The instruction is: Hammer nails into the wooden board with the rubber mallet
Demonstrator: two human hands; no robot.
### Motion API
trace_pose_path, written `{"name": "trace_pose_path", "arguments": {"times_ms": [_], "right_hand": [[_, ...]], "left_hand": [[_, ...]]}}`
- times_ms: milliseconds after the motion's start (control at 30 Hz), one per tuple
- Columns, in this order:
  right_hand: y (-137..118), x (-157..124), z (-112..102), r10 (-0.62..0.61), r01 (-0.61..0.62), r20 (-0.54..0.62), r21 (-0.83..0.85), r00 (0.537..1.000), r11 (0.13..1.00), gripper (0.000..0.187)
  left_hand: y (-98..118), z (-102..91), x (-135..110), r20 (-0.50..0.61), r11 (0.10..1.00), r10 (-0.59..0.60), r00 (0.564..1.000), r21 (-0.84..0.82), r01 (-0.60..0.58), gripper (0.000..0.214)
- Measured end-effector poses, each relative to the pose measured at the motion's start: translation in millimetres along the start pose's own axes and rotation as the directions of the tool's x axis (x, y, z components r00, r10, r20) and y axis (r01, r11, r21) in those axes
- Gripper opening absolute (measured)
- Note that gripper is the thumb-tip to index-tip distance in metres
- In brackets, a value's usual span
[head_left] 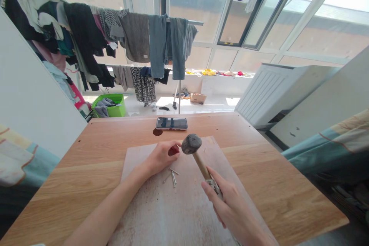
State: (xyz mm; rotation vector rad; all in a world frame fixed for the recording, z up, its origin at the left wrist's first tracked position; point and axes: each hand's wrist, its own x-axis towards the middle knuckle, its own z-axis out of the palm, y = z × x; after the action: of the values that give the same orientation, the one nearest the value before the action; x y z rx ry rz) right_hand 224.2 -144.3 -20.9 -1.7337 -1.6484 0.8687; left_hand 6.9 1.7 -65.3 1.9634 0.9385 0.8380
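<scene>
My right hand (227,203) grips the wooden handle of a hammer (196,153). Its dark head hangs just above a pale board (150,215) that lies on the wooden table (86,161). My left hand (161,155) rests on the board with its fingers pinched together right beside the hammer head. What the fingers hold is too small to make out. Several loose nails (173,177) lie on the board just below that hand.
A phone (171,123) lies flat near the table's far edge, with a small dark round spot (157,132) next to it. Beyond the table stand a clothes rack full of garments (115,42), a green basket (111,105) and a white panel (273,88).
</scene>
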Motion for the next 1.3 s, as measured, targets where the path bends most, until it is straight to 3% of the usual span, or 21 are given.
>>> {"name": "trace_pose_path", "arguments": {"times_ms": [167, 333, 600, 700, 767, 933, 1167, 1300], "right_hand": [[-10.1, 4.5, -0.7, 0.065, -0.067, 0.130, 0.007, 0.989, 0.998, 0.060], [-8.8, 3.8, 1.6, 0.041, -0.040, 0.113, -0.010, 0.993, 0.999, 0.061], [-6.8, 5.1, 5.7, -0.075, 0.083, 0.057, -0.170, 0.996, 0.982, 0.059], [-3.5, 2.1, 5.7, -0.069, 0.074, 0.034, -0.165, 0.997, 0.984, 0.058], [0.9, -3.1, 5.0, -0.059, 0.060, 0.013, -0.139, 0.998, 0.988, 0.057], [18.8, -22.5, 2.5, -0.015, 0.007, -0.098, -0.079, 0.995, 0.997, 0.062], [33.1, -40.0, -1.8, 0.048, -0.071, -0.162, -0.141, 0.986, 0.987, 0.057], [38.4, -43.2, -2.7, 0.092, -0.118, -0.163, -0.159, 0.982, 0.980, 0.056]], "left_hand": [[2.0, 0.8, 0.1, -0.009, 1.000, -0.009, 1.000, 0.009, 0.009, 0.017], [4.2, -0.2, 0.5, -0.024, 0.999, -0.039, 0.999, 0.021, 0.039, 0.016], [7.7, -2.9, 2.5, -0.005, 0.996, -0.043, 0.999, 0.077, 0.043, 0.029], [12.0, -11.5, 1.6, 0.034, 0.993, -0.034, 0.999, 0.115, 0.030, 0.026], [17.5, -20.9, -0.6, 0.120, 0.979, -0.045, 0.992, 0.203, 0.020, 0.022], [30.5, -39.2, -6.8, 0.394, 0.940, -0.166, 0.904, 0.341, 0.024, 0.014], [39.7, -38.2, -7.1, 0.428, 0.947, -0.154, 0.891, 0.321, 0.009, 0.005], [45.1, -44.6, -7.1, 0.359, 0.903, -0.219, 0.907, 0.427, 0.049, 0.007]]}}
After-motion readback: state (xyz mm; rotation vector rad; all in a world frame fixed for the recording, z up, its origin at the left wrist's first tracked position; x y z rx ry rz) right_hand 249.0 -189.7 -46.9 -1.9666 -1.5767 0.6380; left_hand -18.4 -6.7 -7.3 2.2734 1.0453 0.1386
